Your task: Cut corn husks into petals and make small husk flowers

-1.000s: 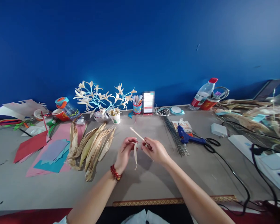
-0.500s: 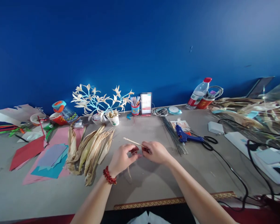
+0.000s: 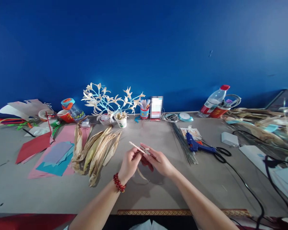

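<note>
Fingers [image 3: 156, 154] hold a pale stick [image 3: 135, 146] above grey tabletop [image 3: 156, 131], blue wall [image 3: 144, 48] beyond.

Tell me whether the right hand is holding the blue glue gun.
No; the blue glue gun lies on the table, apart from the right hand, which is at the thin pale stick.

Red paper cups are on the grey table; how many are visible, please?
2: one red cup at back left, another at back right, partly behind the clear red-capped plastic bottle. Others may be hidden.
</note>
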A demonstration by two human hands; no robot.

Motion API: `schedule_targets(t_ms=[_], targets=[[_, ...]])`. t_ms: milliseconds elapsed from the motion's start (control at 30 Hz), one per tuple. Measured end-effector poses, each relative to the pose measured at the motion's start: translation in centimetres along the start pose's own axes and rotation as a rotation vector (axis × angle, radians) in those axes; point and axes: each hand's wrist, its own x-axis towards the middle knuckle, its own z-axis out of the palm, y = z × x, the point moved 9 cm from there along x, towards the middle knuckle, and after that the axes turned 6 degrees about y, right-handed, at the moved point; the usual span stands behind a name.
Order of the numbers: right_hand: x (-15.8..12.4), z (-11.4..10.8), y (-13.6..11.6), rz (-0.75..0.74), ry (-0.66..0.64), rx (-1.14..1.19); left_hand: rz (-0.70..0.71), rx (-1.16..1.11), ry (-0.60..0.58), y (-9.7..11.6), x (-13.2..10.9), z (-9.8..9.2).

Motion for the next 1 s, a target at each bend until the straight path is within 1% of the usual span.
schedule_targets(t_ms=[167,233,300,367,400,467,533,567,600,633,700,733,767,800,867,933,1000], targets=[[-0.1,0.7,0.0,0.011,-0.039,0.060,0.009,-0.006,-0.019,0.3,-0.2,0.2],[-0.2,0.6,0.2,0.015,-0.021,0.019,0.015,0.009,-0.011,0.4,-0.3,0.2],[-0.1,0.2,0.6,0.009,0.030,-0.053,0.041,0.030,0.000,0.8,-0.4,0.2],[0.2,-1.1,1.3,0.022,0.115,-0.122,0.066,0.064,0.001,1.2,-0.7,0.2],[0.4,-2.1,1.7,0.043,0.178,-0.148,0.075,0.085,-0.003,1.4,-0.9,0.3],[0.5,-4.9,2.4,0.093,0.344,-0.174,0.082,0.109,0.001,1.8,-1.1,0.4],[0.3,-7.2,2.1,0.090,0.490,-0.152,0.068,0.091,0.019,1.8,-1.2,0.2],[0.2,-7.6,1.7,0.065,0.500,-0.113,0.048,0.072,0.028,1.7,-1.1,0.1],[0.3,-7.2,1.1,0.041,0.452,-0.051,0.026,0.047,0.038,1.4,-0.9,0.0],[0.4,-6.0,0.7,0.035,0.349,0.029,0.005,0.024,0.048,1.1,-0.8,-0.2],[0.2,-2.6,0.0,0.071,0.088,0.183,-0.006,-0.008,0.056,0.8,-0.5,-0.4],[0.0,-1.1,-0.3,0.095,-0.003,0.236,0.009,-0.010,0.060,0.8,-0.5,-0.5],[-0.3,0.1,-0.4,0.115,-0.067,0.275,0.033,-0.002,0.062,0.9,-0.4,-0.5],[-0.4,0.9,-0.5,0.128,-0.102,0.300,0.059,0.014,0.061,1.0,-0.5,-0.6],[-0.5,1.8,-0.4,0.132,-0.121,0.312,0.095,0.067,0.052,1.2,-0.6,-0.4],[-0.4,1.8,-0.1,0.111,-0.094,0.258,0.100,0.108,0.037,1.3,-0.7,-0.2],[-0.1,0.9,0.5,0.083,-0.015,0.140,0.092,0.128,0.026,1.2,-0.8,0.0]])
